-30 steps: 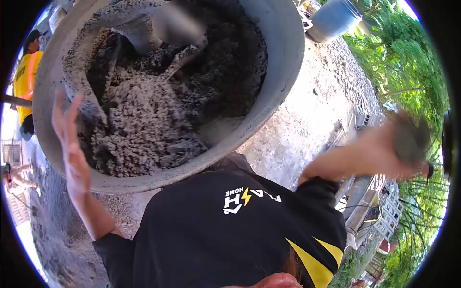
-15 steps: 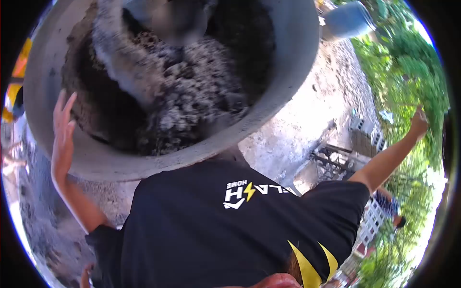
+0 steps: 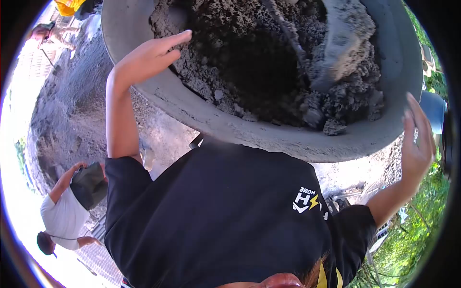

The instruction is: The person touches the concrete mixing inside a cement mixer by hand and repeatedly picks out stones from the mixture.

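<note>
A wide grey mixer drum (image 3: 230,126) stands right in front of my chest. Dark and grey crumbly concrete mix (image 3: 249,62) fills much of it, and a mix-caked metal bar (image 3: 283,24) crosses the inside. On its right, a pale caked part (image 3: 343,45) is smeared by motion. My left hand (image 3: 151,55) is open over the left rim, fingers stretched toward the mix and holding nothing. Beside the right rim, my right hand (image 3: 418,137) is raised, empty, with its fingers extended. I cannot tell whether either hand touches the rim.
At lower left a person in a white shirt (image 3: 65,213) holds a dark container (image 3: 90,185). Behind lies a grey sand heap (image 3: 77,115). Something orange (image 3: 69,6) shows at top left. A blue barrel (image 3: 433,111) and green foliage (image 3: 408,240) are on the right.
My view has swung left, so the drum sits further right. My right hand has come from out at the side to the rim, its fingers opening. My left hand reaches further over the drum.
</note>
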`<state>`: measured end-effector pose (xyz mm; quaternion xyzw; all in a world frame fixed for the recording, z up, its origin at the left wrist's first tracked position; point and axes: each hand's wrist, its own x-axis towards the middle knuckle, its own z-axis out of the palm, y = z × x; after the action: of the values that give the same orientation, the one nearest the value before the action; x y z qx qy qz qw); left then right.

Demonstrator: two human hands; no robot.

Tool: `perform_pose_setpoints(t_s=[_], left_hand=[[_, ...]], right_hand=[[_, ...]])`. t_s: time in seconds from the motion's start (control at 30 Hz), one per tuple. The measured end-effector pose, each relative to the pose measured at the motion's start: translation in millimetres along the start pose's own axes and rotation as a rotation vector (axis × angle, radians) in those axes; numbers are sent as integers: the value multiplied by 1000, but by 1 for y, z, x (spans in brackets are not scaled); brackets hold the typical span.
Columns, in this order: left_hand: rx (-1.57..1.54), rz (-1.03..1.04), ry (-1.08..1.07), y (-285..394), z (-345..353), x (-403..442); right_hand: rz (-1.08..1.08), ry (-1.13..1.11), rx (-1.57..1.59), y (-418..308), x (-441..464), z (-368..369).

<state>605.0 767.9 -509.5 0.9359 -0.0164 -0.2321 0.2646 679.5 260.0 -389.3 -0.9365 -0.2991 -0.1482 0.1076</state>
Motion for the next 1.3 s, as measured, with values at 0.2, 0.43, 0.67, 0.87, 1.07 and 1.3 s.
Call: perform_pose_setpoints(t_s=[0.2,0.43,0.67,0.87,1.07,1.3], left_hand=[[106,-81,-122,-9,3,48],[206,-138,-12,-57,40,94],[282,-354,-256,-62,38,105],[191,-261,-239,-69,48,109],[50,-500,-426,-50,34,110],[131,-156,124,-41,32,114]], right_hand=[[-331,-260,-105,-35,54,95],[-190,-870,118,-21,38,193],[-81,-934,257,13,35,211],[52,-827,134,28,46,198],[94,-884,203,28,51,197],[133,-871,201,31,51,197]])
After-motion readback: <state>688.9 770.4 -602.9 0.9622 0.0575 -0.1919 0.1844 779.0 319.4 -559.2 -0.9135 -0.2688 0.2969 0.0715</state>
